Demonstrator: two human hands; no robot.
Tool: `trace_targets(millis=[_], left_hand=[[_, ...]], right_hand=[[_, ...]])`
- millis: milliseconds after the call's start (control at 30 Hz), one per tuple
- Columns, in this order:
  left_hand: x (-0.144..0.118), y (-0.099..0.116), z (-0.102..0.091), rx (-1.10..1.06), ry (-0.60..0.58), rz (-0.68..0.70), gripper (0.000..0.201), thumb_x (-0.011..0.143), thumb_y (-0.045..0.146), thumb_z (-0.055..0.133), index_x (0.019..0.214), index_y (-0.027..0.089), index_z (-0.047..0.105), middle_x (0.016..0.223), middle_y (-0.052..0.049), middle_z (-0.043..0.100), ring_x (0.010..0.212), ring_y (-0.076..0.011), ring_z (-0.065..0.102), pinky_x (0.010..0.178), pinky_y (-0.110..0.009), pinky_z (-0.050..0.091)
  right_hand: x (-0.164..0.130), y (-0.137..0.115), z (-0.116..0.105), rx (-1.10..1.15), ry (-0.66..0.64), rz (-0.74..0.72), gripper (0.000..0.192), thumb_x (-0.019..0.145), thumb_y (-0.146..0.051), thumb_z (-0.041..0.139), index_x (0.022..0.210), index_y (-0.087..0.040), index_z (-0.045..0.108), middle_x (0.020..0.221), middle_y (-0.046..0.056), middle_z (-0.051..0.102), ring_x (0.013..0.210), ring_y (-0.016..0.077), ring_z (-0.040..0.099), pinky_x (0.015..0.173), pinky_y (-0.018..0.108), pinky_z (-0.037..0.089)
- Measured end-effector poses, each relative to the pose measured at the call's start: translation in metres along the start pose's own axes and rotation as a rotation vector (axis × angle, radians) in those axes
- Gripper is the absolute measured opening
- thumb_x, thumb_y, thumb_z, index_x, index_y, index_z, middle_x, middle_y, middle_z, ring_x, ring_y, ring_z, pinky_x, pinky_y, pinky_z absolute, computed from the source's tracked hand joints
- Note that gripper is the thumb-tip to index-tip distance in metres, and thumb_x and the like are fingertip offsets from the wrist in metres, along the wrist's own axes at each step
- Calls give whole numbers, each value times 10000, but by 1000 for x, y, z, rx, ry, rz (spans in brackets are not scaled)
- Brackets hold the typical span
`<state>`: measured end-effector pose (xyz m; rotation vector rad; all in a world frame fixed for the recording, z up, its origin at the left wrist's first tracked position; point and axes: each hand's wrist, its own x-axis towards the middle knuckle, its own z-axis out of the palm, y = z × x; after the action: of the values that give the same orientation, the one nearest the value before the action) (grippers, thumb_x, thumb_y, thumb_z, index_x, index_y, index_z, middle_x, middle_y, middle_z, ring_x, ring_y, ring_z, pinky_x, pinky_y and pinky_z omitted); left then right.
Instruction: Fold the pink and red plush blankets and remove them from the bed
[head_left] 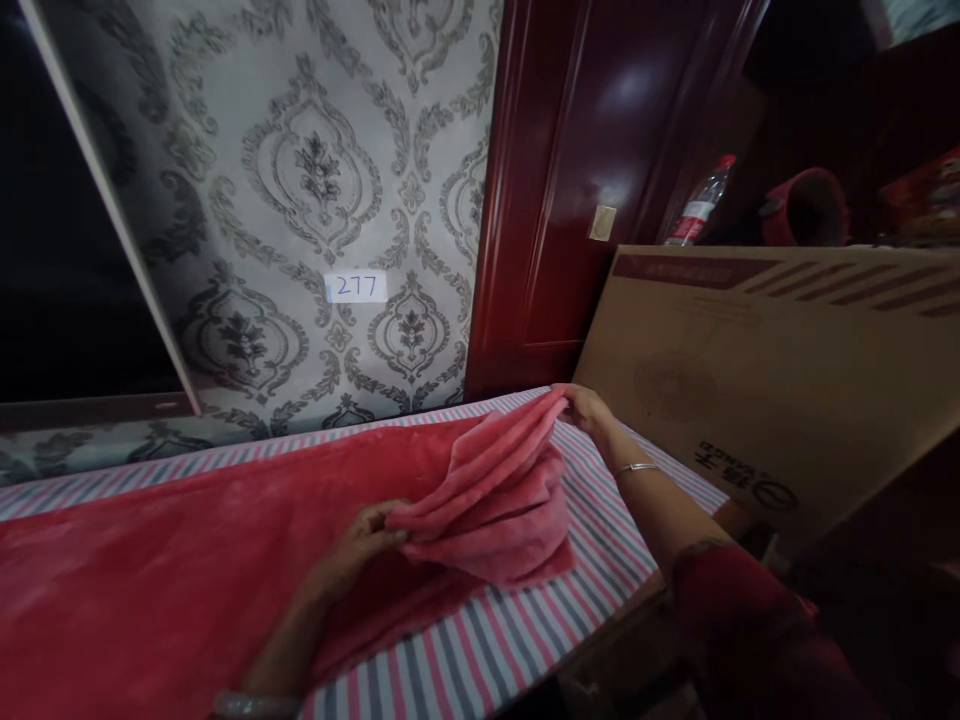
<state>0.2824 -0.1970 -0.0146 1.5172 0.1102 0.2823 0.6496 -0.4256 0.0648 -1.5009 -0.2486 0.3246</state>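
Observation:
A pink fleece blanket [187, 540] lies spread over a bed with a striped sheet [600, 520]. Its right end is gathered into loose folds [502, 500] lifted off the bed. My left hand [367, 545] grips the near side of these folds. My right hand [589, 410] pinches the far top corner of the folded part, near the bed's far right edge. A thin bracelet sits on my right wrist.
A large flat cardboard box [787, 370] leans against the bed's right side. Behind it stand a dark red wooden door [592, 170], a plastic water bottle [701, 205] and a red object [806, 205]. Patterned wallpaper with a small label "277" [356, 287] backs the bed.

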Motion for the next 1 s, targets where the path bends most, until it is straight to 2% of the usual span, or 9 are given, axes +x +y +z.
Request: trace_targets(millis=[133,233,333,433,600,700,833,900,1000], left_hand=[[1,1,7,-42,40,20,385,649,453,840,913,180,778,894,-63,744,911,-254,644,864,-341,485],[3,0,13,-71,49,57,405,671,464,830,945,170,771,933,-81,750,951,-275,654,903,-369,487],[4,-3,17,-53,39,73,386,708,471,809,928,157,763,926,-77,739,913,-251,649,889,-353,490],[3,-6,20,-35,67,88,381,701,474,813,896,152,755,890,-59,721,854,-218,631,817,-311,492],[2,-3,26,27,95,160,328,740,446,777,916,171,753,912,-48,713,896,-222,630,834,-318,496],[3,-1,33,176,61,266,302,778,442,741,927,180,757,956,-60,707,938,-234,634,848,-333,506],[1,0,50,382,13,429,260,866,423,657,972,213,769,1026,-76,696,991,-231,639,881,-351,515],[-1,-1,56,473,-25,503,251,895,406,626,1013,236,768,1059,-79,691,1017,-228,639,914,-367,514],[-2,-5,51,581,17,539,293,918,396,588,1115,241,739,1122,-90,674,1071,-234,637,955,-388,516]], right_hand=[[-10,-17,3,95,-11,21,94,953,-145,562,1038,-157,599,765,-18,614,599,82,602,575,198,543],[-30,-15,12,118,-56,39,227,859,-64,558,1045,-193,575,679,-33,600,562,90,621,545,176,539],[-63,3,29,61,-163,120,72,879,-124,557,916,-172,595,564,-39,551,419,85,527,395,151,423],[-104,23,49,-26,-321,217,240,959,-206,494,754,-147,603,499,-15,542,355,76,464,331,148,333],[-161,38,81,-187,-623,389,419,1027,-377,407,775,-151,654,540,40,644,372,121,542,356,197,419],[-180,39,100,-252,-732,421,448,1029,-497,355,827,-204,627,600,20,682,411,140,590,402,232,476],[-193,45,121,-378,-684,275,298,909,-573,566,942,-278,591,643,-56,694,512,168,642,434,244,485],[-194,47,128,-498,-580,131,219,821,-447,692,919,-280,589,655,-81,679,586,167,655,470,232,488],[-180,37,121,-595,-452,-16,104,753,-207,678,817,-219,597,697,-51,671,655,145,643,545,214,503]])
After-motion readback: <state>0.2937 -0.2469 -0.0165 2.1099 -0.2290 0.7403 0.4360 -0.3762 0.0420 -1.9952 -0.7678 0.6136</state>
